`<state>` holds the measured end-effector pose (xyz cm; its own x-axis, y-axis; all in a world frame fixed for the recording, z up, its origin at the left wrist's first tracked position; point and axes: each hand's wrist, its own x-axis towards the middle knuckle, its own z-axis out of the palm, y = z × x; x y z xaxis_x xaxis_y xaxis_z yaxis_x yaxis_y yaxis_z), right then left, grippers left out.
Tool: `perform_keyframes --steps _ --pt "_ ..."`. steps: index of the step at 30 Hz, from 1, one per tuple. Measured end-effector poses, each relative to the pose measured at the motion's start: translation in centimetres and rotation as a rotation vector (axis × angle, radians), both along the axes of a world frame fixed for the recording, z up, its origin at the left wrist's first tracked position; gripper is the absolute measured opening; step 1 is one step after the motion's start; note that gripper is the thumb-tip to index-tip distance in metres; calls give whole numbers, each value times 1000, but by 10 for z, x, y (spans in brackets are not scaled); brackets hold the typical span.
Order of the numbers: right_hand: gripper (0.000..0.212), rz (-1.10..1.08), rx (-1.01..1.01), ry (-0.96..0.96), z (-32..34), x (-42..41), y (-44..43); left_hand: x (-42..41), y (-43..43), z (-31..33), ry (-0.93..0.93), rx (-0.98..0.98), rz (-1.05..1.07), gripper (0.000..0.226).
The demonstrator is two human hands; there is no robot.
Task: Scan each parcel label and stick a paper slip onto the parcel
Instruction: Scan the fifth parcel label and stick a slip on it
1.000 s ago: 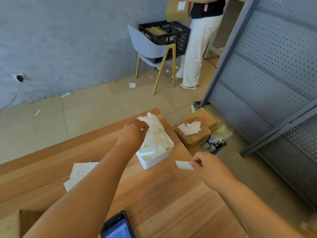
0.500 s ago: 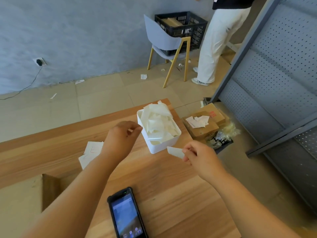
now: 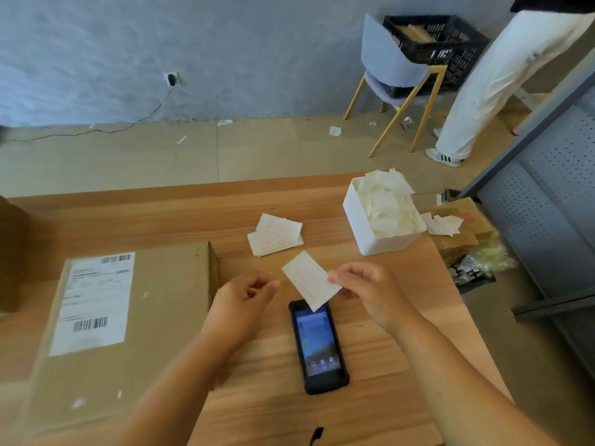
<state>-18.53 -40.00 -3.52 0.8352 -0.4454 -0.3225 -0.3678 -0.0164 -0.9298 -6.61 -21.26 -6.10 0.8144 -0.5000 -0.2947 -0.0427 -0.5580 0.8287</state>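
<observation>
Head view: paper slip [image 3: 310,280] pinched at one edge by right hand [image 3: 370,292], held above top end of scanner [image 3: 319,346] lying on table [image 3: 370,381]. Left hand [image 3: 240,299] loosely curled, empty, just left of scanner. Parcel [image 3: 128,333] w/ label [image 3: 93,300] further left. White bin [image 3: 375,231] of slips beyond scanner, to the right.

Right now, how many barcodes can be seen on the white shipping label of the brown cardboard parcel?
2 on the white shipping label of the brown cardboard parcel: one barcode at its top right corner, another near its bottom edge. Smaller codes may be blurred.
</observation>
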Motion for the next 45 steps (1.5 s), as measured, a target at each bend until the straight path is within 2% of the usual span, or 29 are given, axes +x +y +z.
perform_keyframes --steps 3,7,11,14,19,24,27,31,33,39,42,45 --pt "20 35 35 13 2 20 34 9 37 3 14 -12 56 8" --pt "4 109 -45 61 -2 41 77 20 85 9 3 -66 106 3" --pt "17 208 -66 116 -3 59 119 29 127 12 17 -100 122 18" --pt "21 268 -80 107 -3 70 146 37 155 12 46 -135 143 11" --pt "24 299 -127 99 -5 80 180 42 196 9 126 -248 203 11" --pt "31 337 -117 72 -13 80 203 42 220 -1 122 -195 236 12" --pt "36 232 -135 90 -18 85 206 44 224 -5 140 -204 264 15" --pt "12 33 -189 125 -23 96 202 49 210 -5 176 -249 292 15" --pt "9 -2 -201 140 -25 104 197 54 199 -6 191 -243 319 15" --pt "11 -73 -114 109 -32 136 182 82 170 -8 150 -178 400 12" --pt "14 -85 -161 107 -37 151 177 98 159 -11 126 -142 399 11" --pt "27 -83 -281 101 -40 162 172 113 150 -15 118 -82 400 10"
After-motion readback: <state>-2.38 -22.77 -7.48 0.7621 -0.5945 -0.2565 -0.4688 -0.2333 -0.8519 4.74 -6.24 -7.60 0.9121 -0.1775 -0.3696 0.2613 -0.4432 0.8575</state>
